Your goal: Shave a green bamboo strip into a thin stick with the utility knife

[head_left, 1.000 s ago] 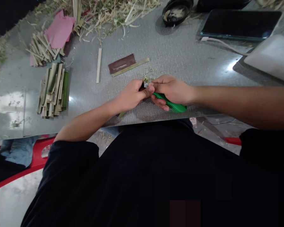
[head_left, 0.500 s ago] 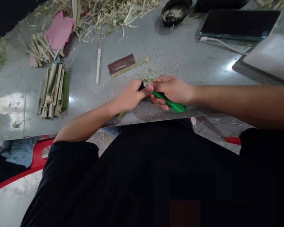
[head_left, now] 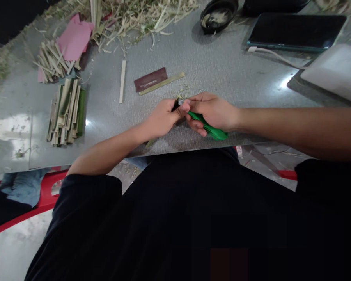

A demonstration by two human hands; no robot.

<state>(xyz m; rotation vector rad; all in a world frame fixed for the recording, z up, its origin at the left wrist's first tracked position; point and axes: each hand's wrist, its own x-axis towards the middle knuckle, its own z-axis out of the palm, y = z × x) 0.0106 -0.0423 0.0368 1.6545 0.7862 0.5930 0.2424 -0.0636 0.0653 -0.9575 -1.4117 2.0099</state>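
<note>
My right hand [head_left: 212,111] is closed around the ribbed green handle of a cutter knife [head_left: 218,132], its short metal end pointing left toward my left fingers. My left hand [head_left: 163,117] is closed too, thumb pressed close to the blade, on what looks like a thin bamboo strip [head_left: 149,143]; one end shows under the wrist, while the fingers cover most of it. Something dark also shows at the left fingertips, too small to name. Fine shavings [head_left: 183,91] lie just beyond the fingertips. Farther off are a maroon rectangular piece [head_left: 150,79] and a pale green strip [head_left: 162,83] touching it.
A single pale strip [head_left: 122,82] lies left of centre. Stacked green and tan strips [head_left: 64,113] and thinner sticks with pink paper [head_left: 75,37] are at left. Shavings [head_left: 140,19] heap at the back. A black bowl [head_left: 218,17], phone [head_left: 296,31] and white cable [head_left: 276,56] occupy the right.
Both hands stay almost in place, still together at the blade. The knife's handle end has shifted very slightly left.
</note>
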